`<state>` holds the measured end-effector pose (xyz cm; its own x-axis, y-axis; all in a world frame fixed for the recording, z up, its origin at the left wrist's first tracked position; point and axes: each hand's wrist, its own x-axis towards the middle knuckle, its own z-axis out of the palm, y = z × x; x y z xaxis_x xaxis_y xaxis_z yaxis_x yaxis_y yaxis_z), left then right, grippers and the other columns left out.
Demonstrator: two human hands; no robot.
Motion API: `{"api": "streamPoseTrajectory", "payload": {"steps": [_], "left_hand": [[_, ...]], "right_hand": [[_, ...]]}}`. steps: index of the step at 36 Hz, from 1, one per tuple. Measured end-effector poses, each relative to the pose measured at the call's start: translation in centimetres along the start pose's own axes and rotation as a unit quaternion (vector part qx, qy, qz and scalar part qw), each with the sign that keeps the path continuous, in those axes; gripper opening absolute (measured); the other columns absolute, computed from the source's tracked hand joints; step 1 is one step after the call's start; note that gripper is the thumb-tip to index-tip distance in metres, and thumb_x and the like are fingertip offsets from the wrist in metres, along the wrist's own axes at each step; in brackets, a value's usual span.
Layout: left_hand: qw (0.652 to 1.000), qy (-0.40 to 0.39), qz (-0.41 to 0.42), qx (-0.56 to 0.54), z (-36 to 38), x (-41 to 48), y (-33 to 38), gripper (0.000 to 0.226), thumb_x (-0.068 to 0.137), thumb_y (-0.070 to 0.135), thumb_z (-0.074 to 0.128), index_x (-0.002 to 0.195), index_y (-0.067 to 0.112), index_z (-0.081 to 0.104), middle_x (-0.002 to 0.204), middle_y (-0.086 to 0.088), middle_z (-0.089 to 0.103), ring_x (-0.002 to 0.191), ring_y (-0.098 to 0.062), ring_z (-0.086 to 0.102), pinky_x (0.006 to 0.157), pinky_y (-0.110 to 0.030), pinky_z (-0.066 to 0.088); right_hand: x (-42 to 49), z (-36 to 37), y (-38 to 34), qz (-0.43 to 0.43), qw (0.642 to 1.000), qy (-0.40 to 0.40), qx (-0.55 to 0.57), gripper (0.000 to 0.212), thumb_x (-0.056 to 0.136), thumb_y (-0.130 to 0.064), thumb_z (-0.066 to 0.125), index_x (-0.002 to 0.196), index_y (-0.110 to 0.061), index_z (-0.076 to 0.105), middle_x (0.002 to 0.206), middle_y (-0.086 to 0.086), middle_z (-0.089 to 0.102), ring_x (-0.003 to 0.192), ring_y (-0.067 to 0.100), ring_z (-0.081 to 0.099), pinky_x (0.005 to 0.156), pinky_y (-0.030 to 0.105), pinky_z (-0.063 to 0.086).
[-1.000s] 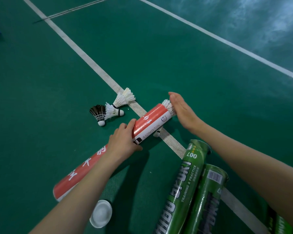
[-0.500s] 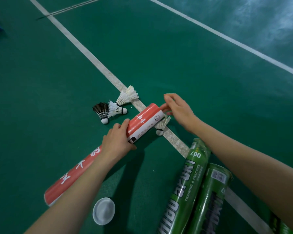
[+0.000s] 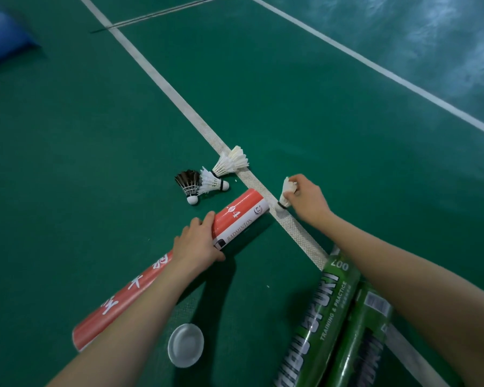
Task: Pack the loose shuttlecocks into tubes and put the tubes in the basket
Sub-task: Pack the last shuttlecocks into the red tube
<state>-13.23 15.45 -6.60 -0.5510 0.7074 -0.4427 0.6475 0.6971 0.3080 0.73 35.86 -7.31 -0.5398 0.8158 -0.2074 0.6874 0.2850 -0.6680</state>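
The left hand gripped the red tube lying on the floor, while the right hand pinched a white shuttlecock just right of the tube's far end, over the white line.

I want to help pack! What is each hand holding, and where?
The left hand grips the red and white cardboard tube around its middle. The right hand pinches a white feather shuttlecock by its feathers.

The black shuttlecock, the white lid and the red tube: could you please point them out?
black shuttlecock (image 3: pixel 186 178), head view, on its feathers.
white lid (image 3: pixel 185 344), head view, on its centre.
red tube (image 3: pixel 243 203), head view, on its red band.
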Motion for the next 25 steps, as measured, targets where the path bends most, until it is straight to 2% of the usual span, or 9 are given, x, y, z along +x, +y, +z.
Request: {"api": "streamPoseTrajectory", "payload": {"steps": [4, 8, 11, 15, 18, 20, 21, 22, 25], "left_hand": [[1.0, 0.01, 0.004, -0.027, -0.3, -0.3, -0.5, 0.105, 0.065, 0.037, 0.084, 0.146, 0.028, 0.017, 0.122, -0.004, 0.046, 0.109, -0.025, 0.05, 0.091, -0.045, 0.047], [0.998, 0.017, 0.016, -0.053, -0.7, -0.7, -0.3, 0.108, 0.064, 0.038, 0.084, 0.147, 0.028, 0.016, 0.122, -0.003, 0.046, 0.108, -0.024, 0.05, 0.091, -0.045, 0.047], [0.997, 0.027, 0.026, -0.061, -1.0, -0.9, -0.4, 0.107, 0.064, 0.038, 0.084, 0.147, 0.027, 0.017, 0.121, -0.003, 0.046, 0.107, -0.024, 0.05, 0.091, -0.045, 0.047], [0.997, 0.042, 0.024, -0.067, -1.4, -1.4, -1.4, 0.106, 0.065, 0.038, 0.084, 0.147, 0.025, 0.017, 0.122, -0.004, 0.046, 0.107, -0.025, 0.05, 0.09, -0.045, 0.047], [0.996, 0.052, 0.02, -0.068, -1.5, -2.0, -2.5, 0.105, 0.065, 0.038, 0.084, 0.146, 0.024, 0.018, 0.121, -0.004, 0.046, 0.107, -0.025, 0.05, 0.091, -0.046, 0.047], [0.996, 0.056, 0.017, -0.064, -1.5, -2.4, -3.2, 0.105, 0.066, 0.038, 0.084, 0.146, 0.024, 0.019, 0.122, -0.004, 0.046, 0.108, -0.024, 0.05, 0.092, -0.045, 0.046], [0.996, 0.058, 0.016, -0.062, -1.5, -2.5, -3.6, 0.105, 0.066, 0.038, 0.084, 0.146, 0.024, 0.019, 0.123, -0.004, 0.046, 0.109, -0.024, 0.049, 0.093, -0.045, 0.046], [0.997, 0.057, 0.015, -0.059, -1.4, -2.6, -3.9, 0.105, 0.066, 0.038, 0.084, 0.147, 0.024, 0.018, 0.124, -0.004, 0.046, 0.11, -0.025, 0.049, 0.093, -0.045, 0.046], [0.998, 0.056, 0.002, -0.038, -1.3, -2.9, -4.7, 0.104, 0.067, 0.038, 0.083, 0.147, 0.024, 0.018, 0.125, -0.004, 0.045, 0.111, -0.025, 0.049, 0.093, -0.044, 0.046]], "right_hand": [[0.0, -0.9, -2.2, -0.007, 0.993, 0.024, 0.113, 0.039, 0.099, -0.02, 0.049, 0.136, -0.019, 0.038, 0.102, 0.003, 0.056, 0.063, 0.009, 0.048, 0.059, 0.026, 0.042], [-1.5, -0.1, -4.5, -0.034, 0.989, -0.001, 0.144, 0.034, 0.101, -0.019, 0.044, 0.135, -0.02, 0.042, 0.102, -0.002, 0.056, 0.073, 0.009, 0.052, 0.06, 0.017, 0.042], [-2.4, 0.9, -6.2, -0.042, 0.985, -0.045, 0.159, 0.026, 0.103, -0.025, 0.036, 0.125, -0.018, 0.048, 0.093, -0.007, 0.057, 0.082, 0.01, 0.054, 0.067, 0.019, 0.045], [-3.3, 2.2, -7.6, -0.066, 0.974, -0.079, 0.201, 0.034, 0.104, -0.04, 0.026, 0.113, -0.018, 0.05, 0.091, -0.001, 0.058, 0.087, 0.014, 0.055, 0.079, 0.027, 0.044], [-3.5, 3.1, -7.9, -0.066, 0.972, -0.094, 0.205, 0.051, 0.1, -0.052, 0.019, 0.13, -0.018, 0.043, 0.114, 0.001, 0.059, 0.105, 0.013, 0.055, 0.097, 0.031, 0.037], [-3.4, 3.8, -8.1, -0.057, 0.971, -0.128, 0.194, 0.077, 0.09, -0.071, 0.014, 0.148, -0.022, 0.025, 0.147, 0.002, 0.041, 0.134, 0.017, 0.039, 0.113, 0.04, 0.025], [-3.5, 4.2, -8.3, -0.054, 0.968, -0.155, 0.188, 0.084, 0.086, -0.077, 0.012, 0.151, -0.025, 0.018, 0.154, 0.001, 0.031, 0.14, 0.017, 0.029, 0.117, 0.044, 0.018], [-3.5, 4.6, -8.4, -0.053, 0.965, -0.181, 0.183, 0.084, 0.086, -0.078, 0.01, 0.152, -0.026, 0.016, 0.154, -0.002, 0.029, 0.141, 0.015, 0.027, 0.118, 0.045, 0.015], [-3.4, 5.3, -9.1, -0.039, 0.953, -0.217, 0.208, 0.066, 0.097, -0.061, 0.008, 0.149, -0.024, 0.025, 0.145, 0.0, 0.042, 0.133, 0.018, 0.037, 0.116, 0.044, 0.016]]}}
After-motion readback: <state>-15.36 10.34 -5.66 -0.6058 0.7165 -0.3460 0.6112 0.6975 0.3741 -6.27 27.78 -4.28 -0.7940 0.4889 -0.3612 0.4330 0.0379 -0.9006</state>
